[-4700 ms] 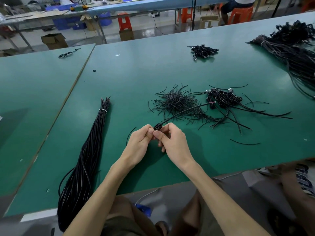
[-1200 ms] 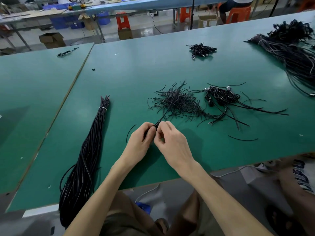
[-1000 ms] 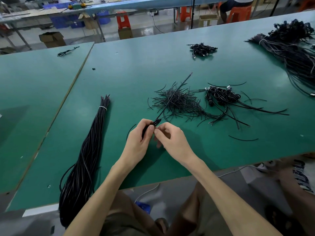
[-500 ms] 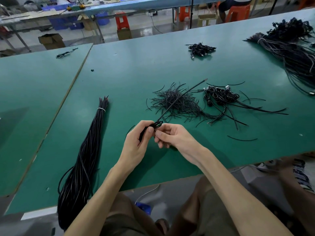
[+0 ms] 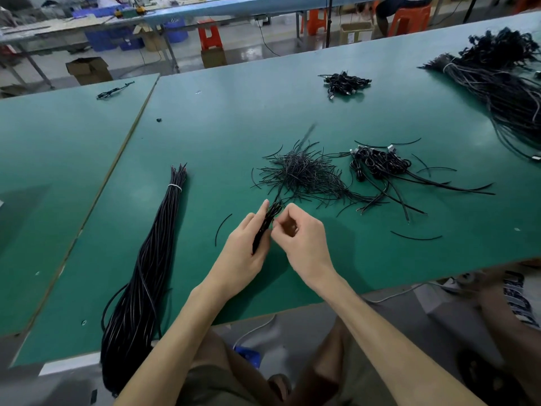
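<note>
Above the surface (image 5: 234, 118) near edge, left grip (image 5: 241, 254) is clutching the folded cable (image 5: 265, 222), right grip (image 5: 304, 244) is pinching it. Its tail (image 5: 308, 133) is swinging steeper than before: winding is advancing.

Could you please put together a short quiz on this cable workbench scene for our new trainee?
1. True or false: the left hand grips the folded cable.
2. Where does the long tied bundle lie? A) to the left of both hands B) to the right of both hands C) beyond the pile of short wires
3. Fill in: the table top is ____ in colour.

Key: 1 true; 2 A; 3 green.
</note>
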Demonstrator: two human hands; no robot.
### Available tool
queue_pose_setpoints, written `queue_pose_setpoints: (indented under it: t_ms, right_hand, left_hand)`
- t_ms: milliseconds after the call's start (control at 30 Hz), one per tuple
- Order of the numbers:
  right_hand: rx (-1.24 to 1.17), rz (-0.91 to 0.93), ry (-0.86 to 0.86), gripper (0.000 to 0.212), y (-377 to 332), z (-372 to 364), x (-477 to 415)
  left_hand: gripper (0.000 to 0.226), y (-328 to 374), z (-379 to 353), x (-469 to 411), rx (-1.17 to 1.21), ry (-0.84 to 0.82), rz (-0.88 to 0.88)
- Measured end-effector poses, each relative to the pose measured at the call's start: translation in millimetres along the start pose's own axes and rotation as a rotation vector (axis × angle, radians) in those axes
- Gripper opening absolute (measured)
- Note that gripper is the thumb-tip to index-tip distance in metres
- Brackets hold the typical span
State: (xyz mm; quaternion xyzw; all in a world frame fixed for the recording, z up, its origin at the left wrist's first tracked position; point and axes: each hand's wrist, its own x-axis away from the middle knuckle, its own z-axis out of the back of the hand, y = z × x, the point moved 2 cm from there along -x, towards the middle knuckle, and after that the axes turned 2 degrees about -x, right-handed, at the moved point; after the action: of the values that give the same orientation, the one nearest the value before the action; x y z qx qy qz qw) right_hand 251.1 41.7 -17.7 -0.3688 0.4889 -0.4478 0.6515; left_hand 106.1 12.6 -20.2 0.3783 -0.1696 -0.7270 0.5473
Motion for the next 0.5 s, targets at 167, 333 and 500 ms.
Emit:
queue_pose_setpoints:
  t_ms: [167,333,500]
  right_hand:
    - [0.156,-0.006,0.018,0.032,1,-3,1]
    - [0.117,-0.038,-0.066,0.028,2,1,-1]
    - [0.282,0.208,-0.112,0.024,-14,-7,10]
  left_hand:
    - [0.057,0,5,4,0.080,0.060,-0.001]
    - [0.034,-1,8,4,0.140,0.107,-0.003]
    - [0.013,-1,19,2,0.214,0.247,0.068]
